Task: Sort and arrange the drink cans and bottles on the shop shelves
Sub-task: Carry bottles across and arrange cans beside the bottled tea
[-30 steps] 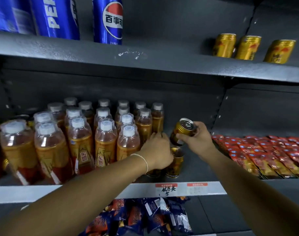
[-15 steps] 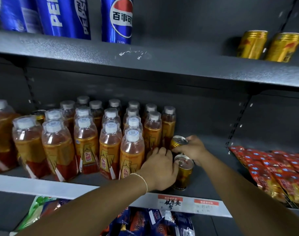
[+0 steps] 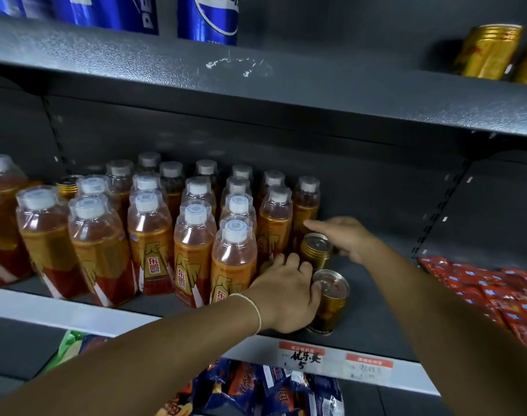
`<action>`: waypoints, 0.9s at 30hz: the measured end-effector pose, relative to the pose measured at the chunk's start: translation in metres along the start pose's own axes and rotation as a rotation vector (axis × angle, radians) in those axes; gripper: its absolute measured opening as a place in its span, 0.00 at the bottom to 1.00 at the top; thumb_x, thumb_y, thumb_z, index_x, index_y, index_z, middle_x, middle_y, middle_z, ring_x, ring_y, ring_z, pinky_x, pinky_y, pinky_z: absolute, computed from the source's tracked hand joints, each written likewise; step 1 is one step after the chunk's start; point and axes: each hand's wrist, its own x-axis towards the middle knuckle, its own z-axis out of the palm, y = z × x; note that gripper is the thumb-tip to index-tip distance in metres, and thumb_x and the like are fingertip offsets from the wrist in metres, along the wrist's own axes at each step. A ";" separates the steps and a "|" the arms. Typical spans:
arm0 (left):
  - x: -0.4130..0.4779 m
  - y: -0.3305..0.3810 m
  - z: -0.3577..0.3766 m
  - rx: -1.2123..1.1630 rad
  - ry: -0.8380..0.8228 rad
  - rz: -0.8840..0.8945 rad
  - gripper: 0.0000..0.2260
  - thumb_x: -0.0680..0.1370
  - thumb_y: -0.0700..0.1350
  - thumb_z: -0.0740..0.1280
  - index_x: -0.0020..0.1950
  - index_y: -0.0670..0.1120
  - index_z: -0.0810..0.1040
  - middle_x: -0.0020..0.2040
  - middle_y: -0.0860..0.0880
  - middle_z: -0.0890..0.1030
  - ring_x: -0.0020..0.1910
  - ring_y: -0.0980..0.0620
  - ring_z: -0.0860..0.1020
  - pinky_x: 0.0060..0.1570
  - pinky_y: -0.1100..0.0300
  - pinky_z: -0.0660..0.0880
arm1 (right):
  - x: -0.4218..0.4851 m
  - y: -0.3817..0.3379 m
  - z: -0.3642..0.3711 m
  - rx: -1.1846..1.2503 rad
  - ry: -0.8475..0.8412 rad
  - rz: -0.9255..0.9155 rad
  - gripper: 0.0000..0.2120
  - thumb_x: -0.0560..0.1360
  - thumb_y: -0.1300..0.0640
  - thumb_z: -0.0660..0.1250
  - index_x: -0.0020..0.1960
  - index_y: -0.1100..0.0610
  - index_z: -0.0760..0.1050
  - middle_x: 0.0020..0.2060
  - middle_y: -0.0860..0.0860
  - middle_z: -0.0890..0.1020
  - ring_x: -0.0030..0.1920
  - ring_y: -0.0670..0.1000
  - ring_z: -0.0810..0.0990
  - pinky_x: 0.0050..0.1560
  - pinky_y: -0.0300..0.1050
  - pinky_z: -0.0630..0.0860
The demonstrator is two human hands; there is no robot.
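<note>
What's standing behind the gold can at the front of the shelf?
A second gold can, upright, the right hand beside it. The left hand covers the front can's left side.

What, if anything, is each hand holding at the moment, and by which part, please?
The left hand grips the front gold can by its upper side near the rim. The right hand is open, holding nothing.

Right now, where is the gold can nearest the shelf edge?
Head view, right of centre on the middle shelf: the front can stands right of the orange bottles, before the rear can, held by the left hand.
</note>
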 end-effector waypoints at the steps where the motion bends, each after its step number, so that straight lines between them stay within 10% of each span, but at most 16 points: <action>1: 0.000 0.000 0.000 0.001 -0.009 0.004 0.18 0.82 0.57 0.47 0.61 0.47 0.68 0.59 0.45 0.69 0.59 0.45 0.67 0.60 0.47 0.66 | 0.004 -0.003 0.004 -0.013 0.030 -0.024 0.37 0.65 0.38 0.78 0.67 0.56 0.75 0.62 0.53 0.79 0.56 0.51 0.78 0.49 0.45 0.75; 4: 0.001 0.000 -0.001 -0.001 -0.021 0.007 0.17 0.82 0.57 0.48 0.60 0.47 0.67 0.59 0.45 0.69 0.59 0.46 0.67 0.59 0.47 0.66 | 0.013 -0.013 0.015 -0.115 0.062 -0.060 0.39 0.64 0.43 0.80 0.69 0.59 0.73 0.56 0.53 0.81 0.52 0.51 0.80 0.43 0.41 0.74; 10: 0.001 0.000 -0.006 0.003 -0.113 0.009 0.17 0.83 0.57 0.47 0.63 0.49 0.65 0.59 0.43 0.68 0.59 0.44 0.66 0.60 0.44 0.67 | 0.031 -0.021 0.032 -0.198 0.076 -0.103 0.08 0.68 0.53 0.75 0.38 0.54 0.77 0.38 0.53 0.81 0.39 0.50 0.80 0.35 0.42 0.74; 27: 0.002 0.004 -0.012 0.014 -0.141 0.016 0.18 0.83 0.57 0.46 0.66 0.49 0.65 0.61 0.42 0.68 0.62 0.42 0.66 0.59 0.46 0.65 | -0.038 -0.017 0.001 -0.030 0.502 -0.526 0.20 0.64 0.50 0.81 0.50 0.52 0.76 0.44 0.46 0.79 0.48 0.48 0.80 0.50 0.40 0.74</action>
